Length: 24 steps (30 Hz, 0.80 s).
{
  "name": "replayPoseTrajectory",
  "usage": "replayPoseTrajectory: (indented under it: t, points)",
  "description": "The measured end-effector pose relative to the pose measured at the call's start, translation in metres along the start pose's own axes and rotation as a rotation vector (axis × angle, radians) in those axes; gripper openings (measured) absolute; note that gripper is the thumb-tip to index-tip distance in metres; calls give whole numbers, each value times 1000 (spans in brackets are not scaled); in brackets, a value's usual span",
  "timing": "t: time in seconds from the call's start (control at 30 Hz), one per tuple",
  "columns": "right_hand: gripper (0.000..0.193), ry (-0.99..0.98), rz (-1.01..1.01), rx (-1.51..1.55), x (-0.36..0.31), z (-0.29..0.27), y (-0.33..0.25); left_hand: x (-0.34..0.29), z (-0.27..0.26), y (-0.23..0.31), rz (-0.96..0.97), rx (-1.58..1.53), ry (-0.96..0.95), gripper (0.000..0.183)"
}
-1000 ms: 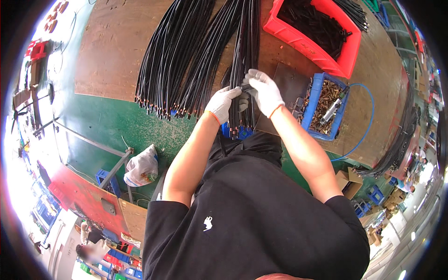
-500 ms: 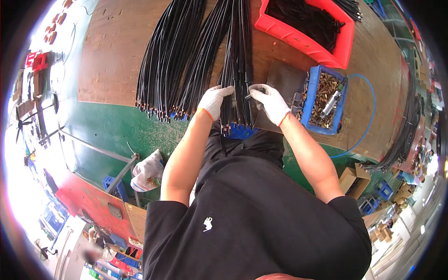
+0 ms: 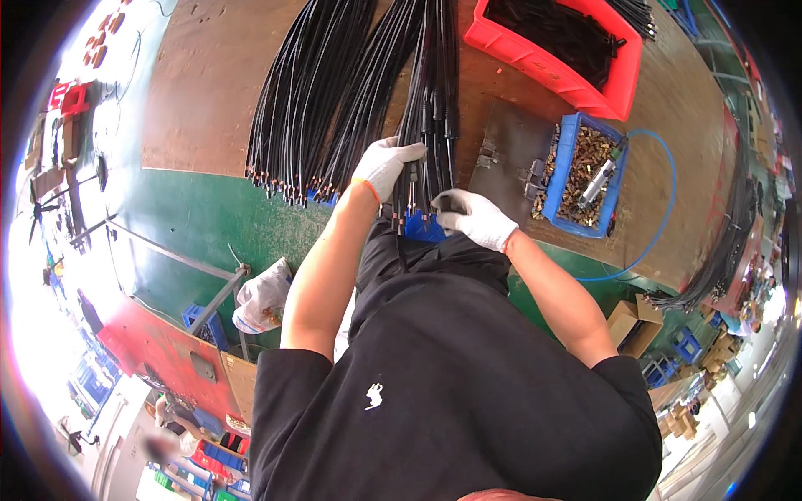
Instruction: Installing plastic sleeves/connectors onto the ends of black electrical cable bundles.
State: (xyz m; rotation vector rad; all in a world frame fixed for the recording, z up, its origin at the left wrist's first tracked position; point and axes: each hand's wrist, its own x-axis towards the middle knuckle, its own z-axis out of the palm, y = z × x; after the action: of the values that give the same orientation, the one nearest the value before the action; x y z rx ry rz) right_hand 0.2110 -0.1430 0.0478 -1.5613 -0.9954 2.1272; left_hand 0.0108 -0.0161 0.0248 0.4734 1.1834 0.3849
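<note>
Black cables (image 3: pixel 324 92) with copper-coloured ends lie in bundles across the table, their tips hanging over its near edge. My left hand (image 3: pixel 386 167), in a white glove with an orange cuff, is closed on a black cable (image 3: pixel 411 190) of the right-hand bundle. A small grey piece shows just below its fingertips. My right hand (image 3: pixel 474 219), gloved alike, is lower, beside the cable ends. Its fingers are curled together, and whatever is between them is hidden.
A red bin (image 3: pixel 543 65) of black sleeve-like parts stands at the far right. Nearer is a blue bin (image 3: pixel 567 171) of small copper-coloured pieces, with a silver tool (image 3: pixel 596 185) and blue hose (image 3: pixel 673 184). Small grey pieces (image 3: pixel 489 154) lie on a dark plate (image 3: pixel 511 134).
My right hand has moved down and slightly left, toward the cable ends, uncovering grey pieces on the plate. My left hand has shifted slightly up and right along the bundle.
</note>
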Motion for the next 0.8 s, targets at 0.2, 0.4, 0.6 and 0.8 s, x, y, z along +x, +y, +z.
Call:
replayPoseTrajectory:
  t: [0.2, 0.4, 0.6, 0.8]
  points:
    - [58, 2, 0, -319, -17, 6, -1, 11, 4, -31, 119, -57, 40, 16]
    - [63, -11, -4, -315, -24, 7, 5, 12, 5, -34, 152, -3, 56, 14]
    - [66, 17, -17, -355, -31, 8, -1, 7, 8, -33, 165, 2, 94, 13]
    - [71, 41, -34, -415, -33, 9, 5, 8, 13, -36, 211, 56, 157, 19]
